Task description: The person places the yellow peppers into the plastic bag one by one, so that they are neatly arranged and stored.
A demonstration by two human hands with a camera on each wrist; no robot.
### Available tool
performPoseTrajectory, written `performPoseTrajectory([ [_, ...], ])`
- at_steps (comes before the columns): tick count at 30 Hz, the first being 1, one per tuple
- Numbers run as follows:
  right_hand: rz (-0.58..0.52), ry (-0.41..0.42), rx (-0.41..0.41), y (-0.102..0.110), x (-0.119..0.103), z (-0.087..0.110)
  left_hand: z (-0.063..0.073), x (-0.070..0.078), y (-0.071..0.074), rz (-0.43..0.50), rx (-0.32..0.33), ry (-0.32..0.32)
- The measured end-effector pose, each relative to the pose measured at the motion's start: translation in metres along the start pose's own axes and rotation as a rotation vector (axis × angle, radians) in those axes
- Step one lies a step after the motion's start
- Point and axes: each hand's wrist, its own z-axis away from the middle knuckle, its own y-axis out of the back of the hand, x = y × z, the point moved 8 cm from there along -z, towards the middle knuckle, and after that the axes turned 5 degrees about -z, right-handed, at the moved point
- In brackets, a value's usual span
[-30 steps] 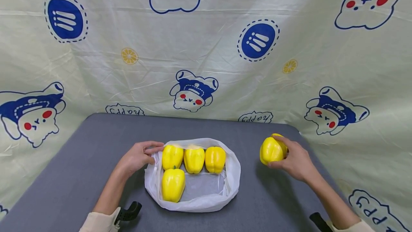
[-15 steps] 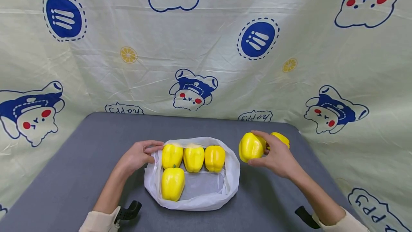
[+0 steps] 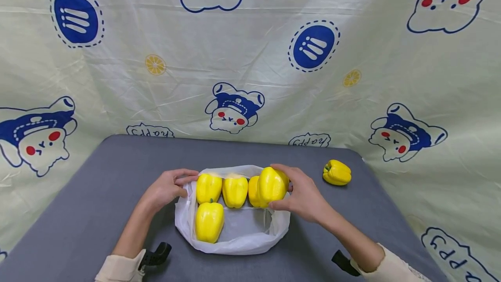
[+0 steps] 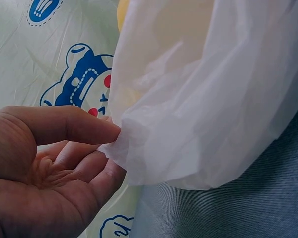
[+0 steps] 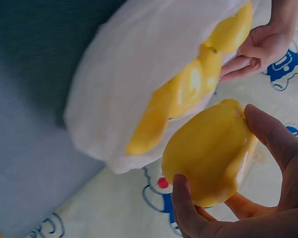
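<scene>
My right hand (image 3: 303,195) grips a yellow bell pepper (image 3: 272,185) above the right side of a white plastic bag (image 3: 238,247). In the right wrist view, the fingers and thumb curl round this pepper (image 5: 208,153), apart from the bag (image 5: 109,99). At the bag's left edge, my left hand (image 3: 166,190) pinches the rim, and the left wrist view shows thumb and fingers (image 4: 97,126) on the thin plastic (image 4: 188,124). Several yellow bell peppers (image 3: 235,193) lie in the open bag, three along the back and one at front left. The held pepper partly covers the back right one.
One more yellow bell pepper (image 3: 337,172) lies on the grey table (image 3: 98,212) at the back right. Behind the table hangs a pale printed cloth (image 3: 250,55). Black straps (image 3: 155,256) show at both wrists.
My right hand has carried the pepper left from the table's right side to over the bag, uncovering another pepper behind. My left hand stays at the bag's rim.
</scene>
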Motion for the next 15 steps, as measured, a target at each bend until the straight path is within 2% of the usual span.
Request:
performPoseTrajectory([
  [4,-0.020,0.024,-0.022,-0.011,-0.013,-0.004,0.000,-0.002,0.001,0.010,0.002,0.007],
  [11,-0.030,0.029,-0.083,-0.041,-0.027,-0.003,0.002,0.002,0.000,0.001,0.001,-0.025],
  [15,-0.002,0.079,-0.123,-0.056,-0.033,-0.003,0.002,0.003,0.000,0.007,0.004,-0.021],
])
